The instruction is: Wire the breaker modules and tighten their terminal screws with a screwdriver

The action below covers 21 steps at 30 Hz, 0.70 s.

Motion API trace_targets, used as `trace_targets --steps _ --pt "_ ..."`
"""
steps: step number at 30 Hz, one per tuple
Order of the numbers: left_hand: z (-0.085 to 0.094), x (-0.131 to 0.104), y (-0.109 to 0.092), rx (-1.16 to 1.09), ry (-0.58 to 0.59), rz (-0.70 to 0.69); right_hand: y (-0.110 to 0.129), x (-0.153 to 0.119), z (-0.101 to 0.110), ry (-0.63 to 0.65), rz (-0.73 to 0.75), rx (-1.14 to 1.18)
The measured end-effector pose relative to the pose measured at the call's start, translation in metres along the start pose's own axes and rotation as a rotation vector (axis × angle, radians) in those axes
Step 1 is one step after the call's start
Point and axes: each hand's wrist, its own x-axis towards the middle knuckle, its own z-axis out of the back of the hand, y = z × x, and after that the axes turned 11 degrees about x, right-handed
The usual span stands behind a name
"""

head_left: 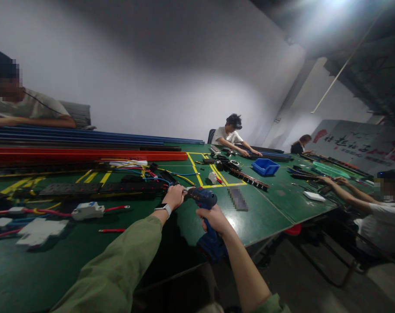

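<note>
My right hand (pixel 215 218) is wrapped round the handle of a blue cordless drill (pixel 202 196), whose nose points left toward my left hand (pixel 174 196). My left hand has its fingers closed at the drill's tip, beside the right end of a long black power strip (pixel 128 188); what it pinches is too small to make out. A white watch (pixel 166 210) is on my left wrist. Left of my hands lie a white breaker (pixel 88 211) with red wires and another white breaker (pixel 42 231). A short red wire (pixel 112 230) lies nearer the table's front.
Red channels (pixel 86 154) and blue rails (pixel 86 135) lie across the back left of the green table (pixel 272 215). A blue bin (pixel 265 166), a black strip assembly (pixel 249 179) and a flat pixelated object (pixel 238 198) lie to the right. Several people sit around the table.
</note>
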Motion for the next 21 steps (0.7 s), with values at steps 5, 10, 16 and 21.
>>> trace_targets --steps 5,10,16,21 --pt "-0.0015 -0.0001 0.001 0.006 -0.005 -0.005 0.0006 -0.0006 -0.0003 -0.008 -0.017 -0.003" --pt "-0.0016 0.0008 0.0009 0.022 -0.001 -0.002 0.0006 -0.0001 0.0006 -0.013 -0.022 -0.015" --pt "0.0012 0.0012 -0.0001 0.02 0.029 0.01 0.0001 -0.0001 0.0005 -0.01 -0.03 0.003" --pt "0.0006 0.0006 0.0005 0.009 0.014 0.001 0.0013 -0.0008 0.0002 -0.013 -0.047 -0.011"
